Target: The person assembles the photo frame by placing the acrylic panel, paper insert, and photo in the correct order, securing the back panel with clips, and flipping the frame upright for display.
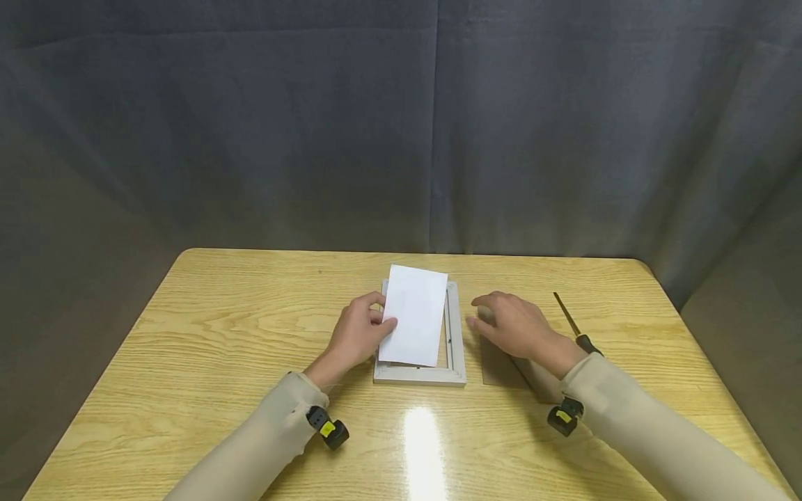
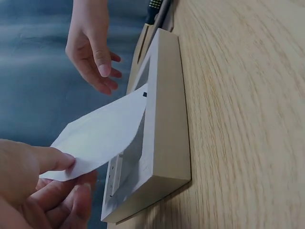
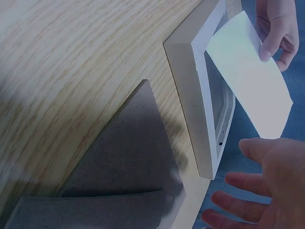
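A blank white sheet of paper (image 1: 414,316) slants over a pale picture frame (image 1: 457,341) that lies flat on the table. Between thumb and fingers, my left hand (image 1: 360,327) pinches the sheet's left edge. In the left wrist view the paper (image 2: 107,131) bows slightly, its far end dipping into the frame's opening. My right hand (image 1: 516,323) hovers to the right of the frame, fingers spread and holding nothing. Below that hand lies a grey-brown backing board (image 1: 498,362) with a folded-out flap (image 3: 86,210), partly hidden by the hand and wrist.
A screwdriver (image 1: 570,320) with a dark handle lies to the right of the backing board, its tip pointing away. The wooden table (image 1: 238,334) has rounded far corners, and a dark grey curtain (image 1: 313,139) hangs behind it.
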Demonstrator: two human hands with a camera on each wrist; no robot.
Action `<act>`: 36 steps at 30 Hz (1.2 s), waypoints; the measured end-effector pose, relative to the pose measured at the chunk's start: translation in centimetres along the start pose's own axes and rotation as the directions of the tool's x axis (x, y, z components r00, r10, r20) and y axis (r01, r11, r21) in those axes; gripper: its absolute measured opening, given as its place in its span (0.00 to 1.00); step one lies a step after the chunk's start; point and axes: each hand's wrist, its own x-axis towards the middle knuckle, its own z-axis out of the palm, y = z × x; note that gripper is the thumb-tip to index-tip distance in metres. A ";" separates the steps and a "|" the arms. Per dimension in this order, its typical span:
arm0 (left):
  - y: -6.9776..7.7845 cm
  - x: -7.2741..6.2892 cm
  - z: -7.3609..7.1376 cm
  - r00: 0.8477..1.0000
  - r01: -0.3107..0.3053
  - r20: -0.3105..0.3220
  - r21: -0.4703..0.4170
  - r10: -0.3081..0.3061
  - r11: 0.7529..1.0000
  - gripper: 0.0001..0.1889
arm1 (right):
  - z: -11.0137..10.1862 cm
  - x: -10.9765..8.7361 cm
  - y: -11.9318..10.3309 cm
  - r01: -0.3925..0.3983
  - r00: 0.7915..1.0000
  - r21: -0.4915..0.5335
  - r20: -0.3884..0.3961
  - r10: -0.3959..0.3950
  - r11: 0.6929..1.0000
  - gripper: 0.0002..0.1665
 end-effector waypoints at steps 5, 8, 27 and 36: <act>0.1 0.2 0.1 1.000 0.028 -0.012 0.118 -0.027 0.993 0.10 | 0.2 0.0 0.0 0.003 1.000 0.000 0.003 -0.003 1.000 0.26; 0.0 0.4 0.1 1.000 0.013 0.000 0.202 -0.013 0.979 0.09 | 0.3 0.0 0.1 0.009 1.000 -0.005 0.003 -0.009 1.000 0.26; 0.2 1.3 1.4 1.000 -0.006 0.029 0.319 -0.003 0.948 0.15 | 0.7 -0.1 0.1 0.017 1.000 0.000 0.003 -0.017 1.000 0.25; 0.3 1.3 1.7 0.999 -0.035 0.023 0.474 0.027 0.880 0.12 | 0.8 -0.1 0.1 0.013 1.000 0.002 0.007 -0.013 1.000 0.25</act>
